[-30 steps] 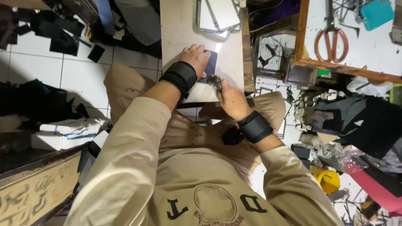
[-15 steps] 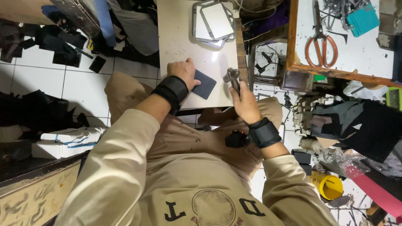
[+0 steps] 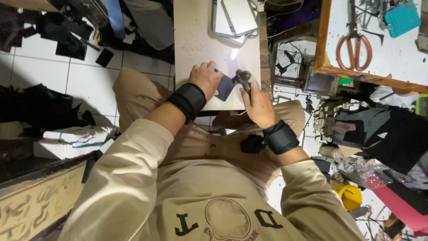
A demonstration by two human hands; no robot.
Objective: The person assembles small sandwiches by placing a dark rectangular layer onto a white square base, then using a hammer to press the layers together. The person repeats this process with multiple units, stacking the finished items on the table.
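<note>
My left hand presses down on a small dark blue flat piece lying near the front edge of a pale worktable. My right hand grips a small dark metal hammer, whose head hovers right beside the piece's right edge. Both wrists wear black bands. I sit with my knees under the table, in a beige sweatshirt.
A stack of grey-framed flat plates lies at the table's far end. To the right stands a wooden-edged bench with orange-handled scissors. Dark scraps litter the white tiled floor; a yellow tub sits lower right.
My right hand has swung the hammer from the table's right edge leftward to the dark piece. My left hand stays pressed on that piece.
</note>
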